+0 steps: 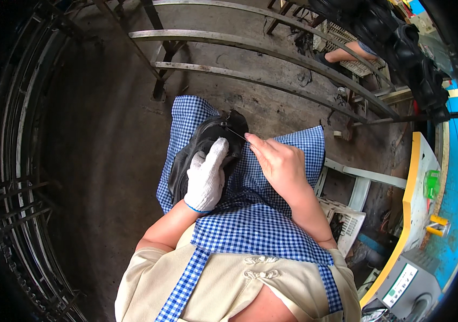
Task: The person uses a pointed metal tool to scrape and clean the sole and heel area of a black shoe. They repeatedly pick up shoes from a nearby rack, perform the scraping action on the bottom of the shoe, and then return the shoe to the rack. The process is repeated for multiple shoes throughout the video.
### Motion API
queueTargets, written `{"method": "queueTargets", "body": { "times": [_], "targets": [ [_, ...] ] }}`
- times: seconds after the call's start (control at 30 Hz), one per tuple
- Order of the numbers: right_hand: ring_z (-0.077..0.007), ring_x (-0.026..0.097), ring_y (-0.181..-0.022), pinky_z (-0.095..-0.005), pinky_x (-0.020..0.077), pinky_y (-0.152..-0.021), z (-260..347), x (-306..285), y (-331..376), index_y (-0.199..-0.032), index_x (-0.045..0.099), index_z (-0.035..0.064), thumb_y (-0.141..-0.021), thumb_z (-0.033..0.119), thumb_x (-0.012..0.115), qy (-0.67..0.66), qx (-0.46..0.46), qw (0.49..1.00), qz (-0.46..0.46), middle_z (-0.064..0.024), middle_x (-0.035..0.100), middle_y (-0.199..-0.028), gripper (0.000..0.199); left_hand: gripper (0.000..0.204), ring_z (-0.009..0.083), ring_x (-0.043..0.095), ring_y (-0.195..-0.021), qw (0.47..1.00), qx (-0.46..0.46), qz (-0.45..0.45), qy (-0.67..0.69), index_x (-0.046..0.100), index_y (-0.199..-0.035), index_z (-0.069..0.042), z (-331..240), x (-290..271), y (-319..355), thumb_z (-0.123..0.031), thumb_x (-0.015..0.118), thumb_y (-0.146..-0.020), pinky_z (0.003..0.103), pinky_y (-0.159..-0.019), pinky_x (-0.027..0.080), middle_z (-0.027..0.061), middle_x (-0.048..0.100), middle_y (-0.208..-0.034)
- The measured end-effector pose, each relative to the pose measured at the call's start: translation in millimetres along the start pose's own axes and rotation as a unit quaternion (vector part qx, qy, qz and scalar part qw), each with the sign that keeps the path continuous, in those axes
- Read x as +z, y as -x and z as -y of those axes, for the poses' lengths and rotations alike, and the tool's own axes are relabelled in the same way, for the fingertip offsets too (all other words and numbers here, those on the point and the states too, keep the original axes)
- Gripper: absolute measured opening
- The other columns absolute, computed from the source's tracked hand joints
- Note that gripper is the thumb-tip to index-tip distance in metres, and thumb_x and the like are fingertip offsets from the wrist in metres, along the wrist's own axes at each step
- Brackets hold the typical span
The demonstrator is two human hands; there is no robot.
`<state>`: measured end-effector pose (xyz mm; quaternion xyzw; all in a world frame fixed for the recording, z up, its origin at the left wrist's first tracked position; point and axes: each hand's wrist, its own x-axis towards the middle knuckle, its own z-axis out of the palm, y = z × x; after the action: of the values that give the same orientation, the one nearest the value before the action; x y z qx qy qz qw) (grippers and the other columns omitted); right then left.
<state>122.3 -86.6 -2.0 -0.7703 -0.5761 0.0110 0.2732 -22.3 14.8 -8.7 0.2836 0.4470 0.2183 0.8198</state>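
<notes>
A black shoe (203,144) lies on my lap over a blue-and-white checked apron (250,225). My left hand (206,177), in a white knit glove, grips the shoe from above. My bare right hand (278,163) is just right of the shoe's far end, its fingertips pinching a thin needle or thread (235,132) that runs to the shoe's upper edge.
Curved metal rack bars (250,48) cross the concrete floor ahead. Dark metal racking (19,177) arcs along the left. Black shoes (401,48) hang at the upper right. A yellow-edged work surface (419,177) and a grey machine (411,279) stand at the right. Another person's leg (350,53) shows far ahead.
</notes>
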Motion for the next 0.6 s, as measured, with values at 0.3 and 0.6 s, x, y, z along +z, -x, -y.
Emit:
{"method": "queueTargets", "body": {
  "times": [0.3, 0.6],
  "targets": [
    [-0.0205, 0.06, -0.049, -0.0333, 0.0486, -0.044, -1, 13, 3, -0.117, 0.068, 0.0151, -0.089, 0.018, 0.069, 0.035, 0.021, 0.998, -0.043, -0.0039, 0.061, -0.065, 0.028, 0.036, 0.0111, 0.06, -0.098, 0.999, 0.036, 0.025, 0.033, 0.058, -0.124, 0.001, 7, 0, -2, -0.02, 0.065, -0.096, 0.025, -0.085, 0.048, 0.0059, 0.065, -0.112],
    [-0.0208, 0.06, -0.049, -0.0328, 0.0483, -0.044, 0, 12, -1, -0.114, 0.069, 0.0142, -0.089, 0.017, 0.069, 0.035, 0.029, 0.998, -0.039, -0.0041, 0.062, -0.065, 0.025, 0.022, 0.0048, 0.062, -0.074, 1.0, 0.02, 0.007, 0.021, 0.062, -0.112, -0.007, 4, 3, -3, -0.021, 0.065, -0.095, 0.016, -0.055, 0.044, -0.0015, 0.067, -0.095]
  ]
}}
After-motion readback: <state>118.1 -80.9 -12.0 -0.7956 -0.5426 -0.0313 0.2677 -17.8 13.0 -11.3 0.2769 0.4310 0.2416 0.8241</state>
